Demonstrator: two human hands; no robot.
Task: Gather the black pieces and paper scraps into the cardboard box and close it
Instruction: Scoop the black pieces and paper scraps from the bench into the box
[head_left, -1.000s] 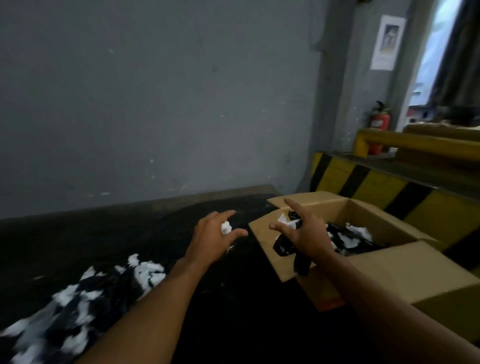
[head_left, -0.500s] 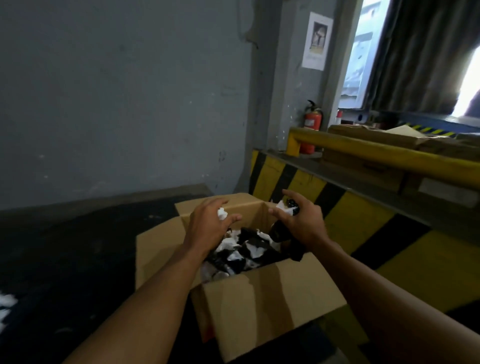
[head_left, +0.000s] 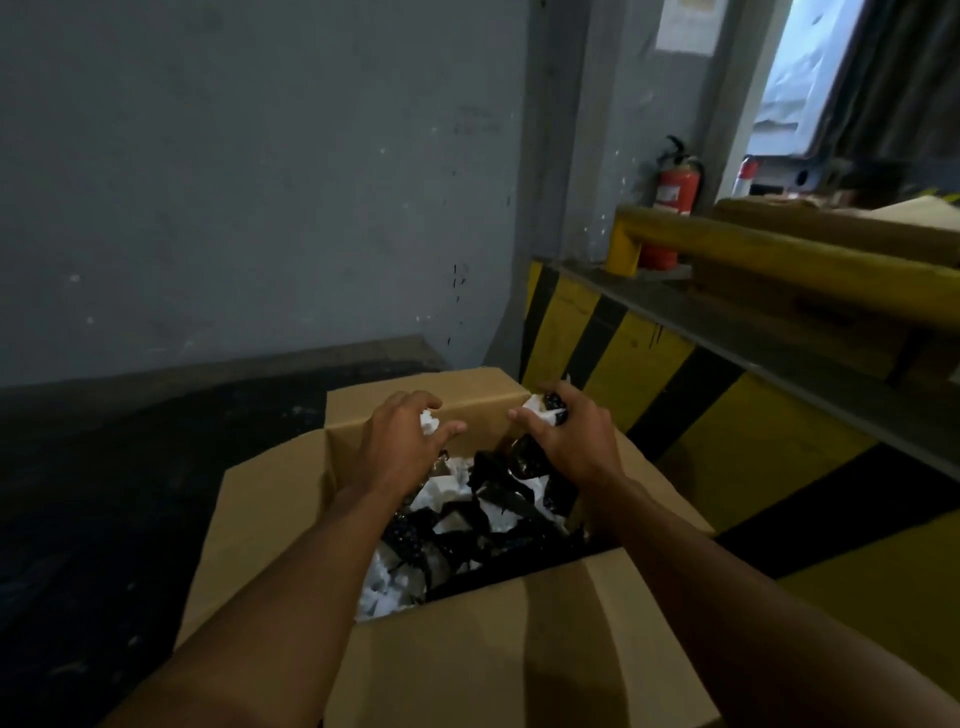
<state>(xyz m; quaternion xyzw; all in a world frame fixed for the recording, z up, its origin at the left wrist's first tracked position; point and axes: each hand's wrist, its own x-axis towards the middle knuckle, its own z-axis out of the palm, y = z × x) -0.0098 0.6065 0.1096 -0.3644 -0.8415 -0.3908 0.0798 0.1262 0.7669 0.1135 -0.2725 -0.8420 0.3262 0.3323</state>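
Observation:
An open cardboard box (head_left: 467, 660) stands on the dark floor right in front of me, its flaps spread outward. Inside lies a heap of black pieces (head_left: 498, 499) mixed with white paper scraps (head_left: 395, 582). My left hand (head_left: 400, 447) hovers over the box's far left part, fingers curled around a small white paper scrap (head_left: 429, 422). My right hand (head_left: 569, 441) is over the far right part, gripping a bunch of black pieces and white paper (head_left: 548, 410) that sticks out above and below the fist.
A grey wall (head_left: 260, 182) rises behind the box. To the right runs a yellow-and-black striped kerb (head_left: 727, 447) with a yellow rail (head_left: 779, 249) and a red fire extinguisher (head_left: 672, 208) behind it. Dark floor (head_left: 104, 493) stretches to the left.
Both hands came from beside the box to over its opening, still holding their scraps. The view swung right, so the loose pile on the floor is out of sight.

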